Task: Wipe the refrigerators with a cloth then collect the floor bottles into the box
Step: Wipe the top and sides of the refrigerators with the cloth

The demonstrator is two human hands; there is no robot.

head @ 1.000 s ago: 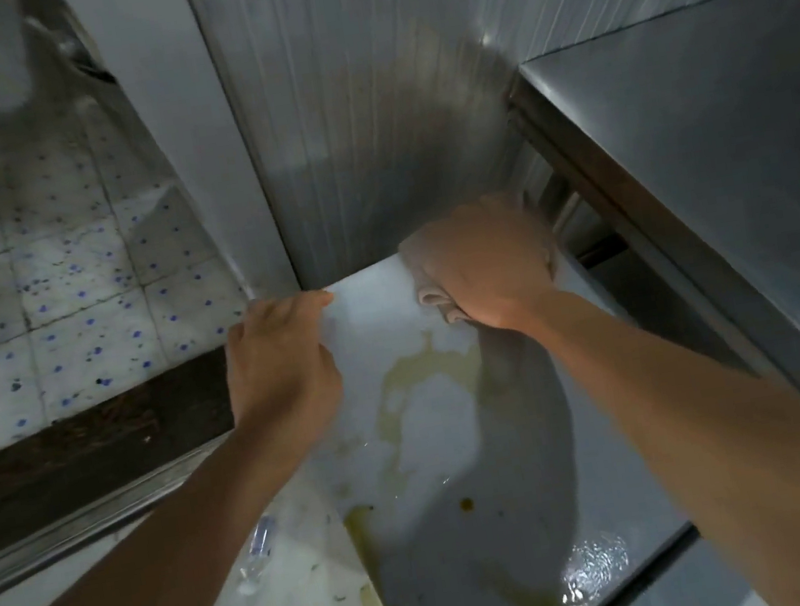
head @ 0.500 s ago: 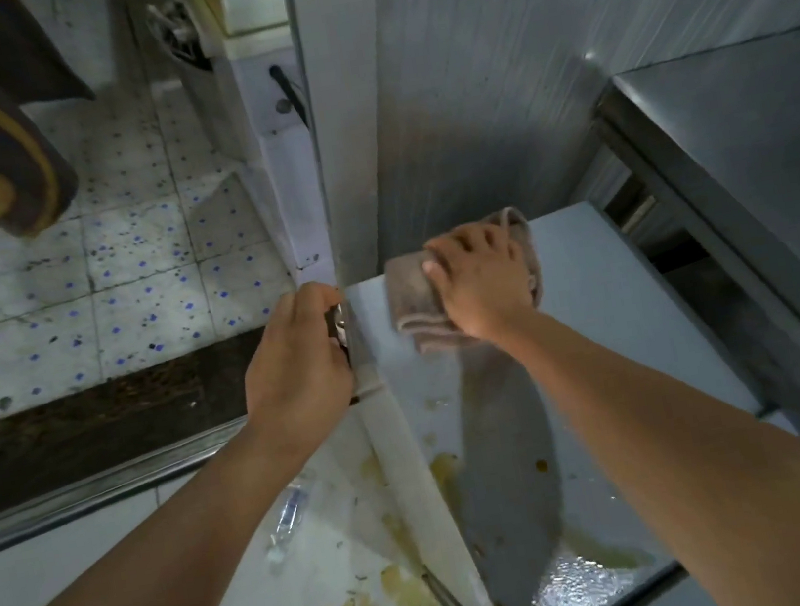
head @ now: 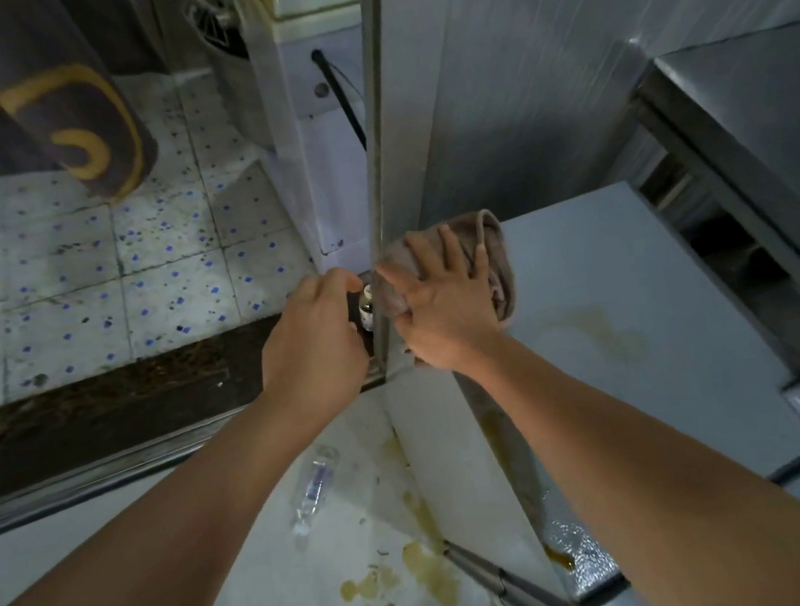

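Observation:
A white refrigerator's top (head: 636, 298) lies below me, marked with yellowish stains. My right hand (head: 445, 306) presses a bunched brownish cloth (head: 497, 257) onto its far left corner, fingers spread. My left hand (head: 314, 336) curls round the same corner from the left side. A small dark object (head: 366, 307) shows between the two hands; I cannot tell what it is. A clear plastic bottle (head: 312, 492) lies on the white floor left of the refrigerator.
A grey metal wall panel (head: 535, 75) rises behind the refrigerator. A steel cabinet (head: 777, 132) stands at the right. Yellow spills (head: 427, 568) stain the floor by the bottle. Speckled tiles (head: 72, 279) and a dark threshold strip (head: 91, 401) lie at the left.
My right hand slid the cloth left along the back of the refrigerator top to its corner and spread its fingers. My left hand stayed at that corner.

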